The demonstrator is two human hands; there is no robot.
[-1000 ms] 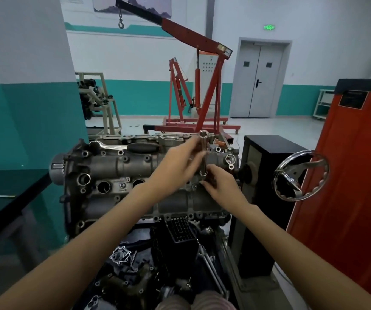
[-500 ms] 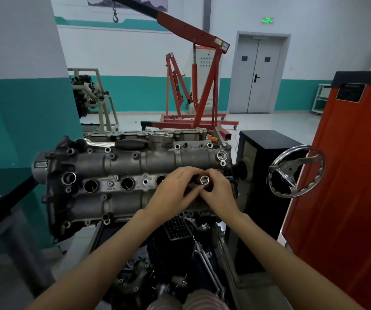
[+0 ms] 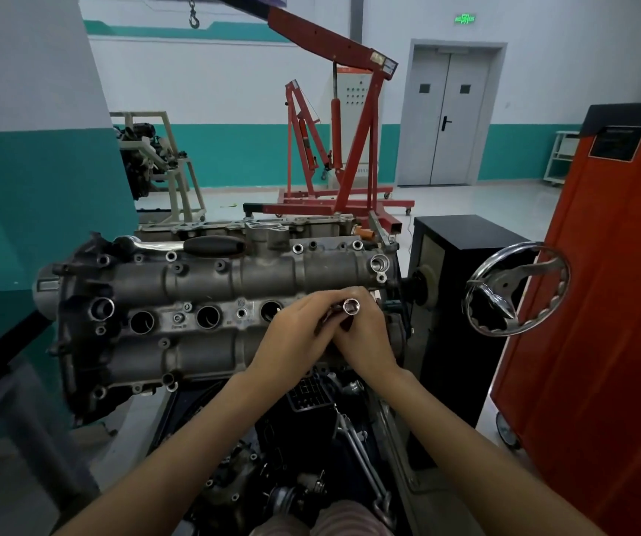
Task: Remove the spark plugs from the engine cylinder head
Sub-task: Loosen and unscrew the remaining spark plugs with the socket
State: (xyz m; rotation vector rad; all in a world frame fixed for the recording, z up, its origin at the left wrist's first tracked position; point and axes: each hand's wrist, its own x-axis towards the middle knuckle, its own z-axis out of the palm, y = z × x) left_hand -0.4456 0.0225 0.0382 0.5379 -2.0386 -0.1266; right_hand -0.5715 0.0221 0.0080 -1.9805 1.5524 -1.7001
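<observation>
Two hands: left hand (image 3: 291, 342), right hand (image 3: 365, 338), both on one socket tool (image 3: 351, 306). One cylinder head (image 3: 210, 315), three open plug wells showing. One red engine hoist (image 3: 334, 110). One handwheel (image 3: 516, 290). One orange cabinet (image 3: 601, 303). One double door (image 3: 446, 118).

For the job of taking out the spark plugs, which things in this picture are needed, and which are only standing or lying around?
Belong to the job:
- cylinder head
- open plug wells
- socket tool, gripped by the left hand and right hand
- ratchet handle lying on top of the head

Just around:
- red engine crane
- chrome handwheel
- orange cabinet
- black stand
- loose parts below
</observation>
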